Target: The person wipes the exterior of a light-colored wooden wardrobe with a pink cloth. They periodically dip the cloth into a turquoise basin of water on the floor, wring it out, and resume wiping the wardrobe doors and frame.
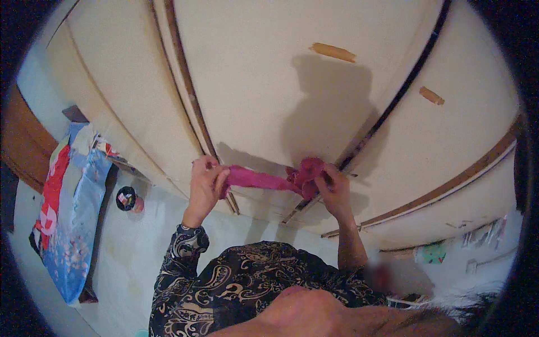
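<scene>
A pink strip of cloth stretches between my two hands in front of a large cream panelled surface. My left hand pinches its flat end between thumb and fingers, beside a brown strip of trim. At the other side my right hand grips the bunched, looped end, close to a dark strip on the panels. The cloth is narrow and fairly taut in the middle. What exact kind of cloth item it is, I cannot tell.
The cream panel carries my shadow and two brown rectangular patches. To the left, blue patterned cloth and red cloth lie in a heap. A black-lined bin stands on the pale floor. A green item shows at right.
</scene>
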Tool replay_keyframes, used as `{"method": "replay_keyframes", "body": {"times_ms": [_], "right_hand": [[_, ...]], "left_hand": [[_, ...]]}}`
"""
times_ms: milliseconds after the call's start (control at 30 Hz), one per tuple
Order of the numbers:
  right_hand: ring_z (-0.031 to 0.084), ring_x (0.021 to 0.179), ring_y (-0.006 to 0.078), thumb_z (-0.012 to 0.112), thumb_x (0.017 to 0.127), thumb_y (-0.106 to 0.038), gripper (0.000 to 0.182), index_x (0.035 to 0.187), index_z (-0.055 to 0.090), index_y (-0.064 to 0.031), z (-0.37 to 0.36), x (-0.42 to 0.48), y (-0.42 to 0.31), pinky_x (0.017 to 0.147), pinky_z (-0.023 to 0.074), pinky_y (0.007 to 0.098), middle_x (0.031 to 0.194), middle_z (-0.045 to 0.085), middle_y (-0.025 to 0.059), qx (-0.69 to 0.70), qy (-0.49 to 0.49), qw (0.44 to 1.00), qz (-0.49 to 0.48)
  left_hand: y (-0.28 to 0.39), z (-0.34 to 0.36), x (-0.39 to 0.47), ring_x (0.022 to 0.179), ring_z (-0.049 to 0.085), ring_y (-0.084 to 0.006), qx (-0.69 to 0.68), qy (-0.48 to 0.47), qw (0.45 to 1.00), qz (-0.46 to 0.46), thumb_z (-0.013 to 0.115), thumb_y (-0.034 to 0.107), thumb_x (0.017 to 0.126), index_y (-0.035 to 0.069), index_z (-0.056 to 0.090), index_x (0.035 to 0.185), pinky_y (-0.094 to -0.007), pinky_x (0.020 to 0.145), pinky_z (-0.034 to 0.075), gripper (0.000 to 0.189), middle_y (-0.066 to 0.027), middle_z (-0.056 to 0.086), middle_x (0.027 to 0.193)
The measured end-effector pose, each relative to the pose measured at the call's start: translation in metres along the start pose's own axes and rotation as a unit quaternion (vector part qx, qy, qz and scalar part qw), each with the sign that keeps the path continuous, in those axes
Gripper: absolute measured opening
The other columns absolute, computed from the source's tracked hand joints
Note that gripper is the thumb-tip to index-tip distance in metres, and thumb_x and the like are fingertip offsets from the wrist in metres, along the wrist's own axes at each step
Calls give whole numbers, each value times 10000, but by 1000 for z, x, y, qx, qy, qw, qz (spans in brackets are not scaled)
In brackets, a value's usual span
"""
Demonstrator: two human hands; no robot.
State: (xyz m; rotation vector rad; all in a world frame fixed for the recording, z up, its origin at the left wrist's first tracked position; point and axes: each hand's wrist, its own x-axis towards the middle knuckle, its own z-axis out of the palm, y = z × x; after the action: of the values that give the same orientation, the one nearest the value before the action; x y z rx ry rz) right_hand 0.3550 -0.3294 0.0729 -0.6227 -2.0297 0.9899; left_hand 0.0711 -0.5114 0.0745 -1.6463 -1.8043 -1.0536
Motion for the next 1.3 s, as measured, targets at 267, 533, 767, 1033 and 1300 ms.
{"method": "replay_keyframes", "body": {"times_ms": [267, 533, 767, 1033, 1300], "right_hand": [[577, 771, 94, 593, 902, -82, 133, 1021, 634, -40, -3, 18, -51, 677, 479, 238, 865, 649, 16, 119, 225, 967, 21], [634, 869, 199, 568, 910, -82, 223, 1129, 593, -48, 13, 62, -129, 699, 529, 315, 995, 651, 61, 172, 369, 889, -209], [530, 1116, 397, 679, 772, -181, 327, 1095, 643, -144, 46, 93, -54, 1012, 349, 596, 1168, 591, 154, -333, 226, 818, -411], [521, 1121, 356, 689, 652, -268, 404, 1048, 655, -194, -3, 80, -33, 1002, 347, 605, 1132, 587, 111, -456, 48, 784, -419], [441, 1233, 373, 676, 778, -356, 440, 1173, 613, -173, -70, 172, -194, 1077, 286, 577, 1271, 539, 123, -542, 262, 703, -379]], "left_hand": [[28, -55, 21, 800, 639, -152, -342, 79, 854, -385, 506, 162, 984, -10, 642, 1135, -295, 735, 516, 266, -107, 687, 969], [46, -29, 81, 1027, 484, -330, -86, 244, 966, 2, 627, 70, 817, 78, 652, 1185, -406, 970, 377, 368, -150, 516, 1065], [34, 35, 127, 1021, 420, -322, -2, 266, 960, 81, 668, 90, 787, 190, 668, 1190, -433, 923, 348, 415, -164, 439, 1124], [44, 70, 117, 1138, 473, -415, -51, 206, 975, 62, 779, 287, 732, 3, 461, 1322, -514, 957, 391, 729, -207, 519, 1234], [87, -27, 269, 1148, 450, -424, 0, 296, 943, 153, 679, 334, 810, 23, 364, 1415, -485, 898, 433, 749, -204, 442, 1348]]}}
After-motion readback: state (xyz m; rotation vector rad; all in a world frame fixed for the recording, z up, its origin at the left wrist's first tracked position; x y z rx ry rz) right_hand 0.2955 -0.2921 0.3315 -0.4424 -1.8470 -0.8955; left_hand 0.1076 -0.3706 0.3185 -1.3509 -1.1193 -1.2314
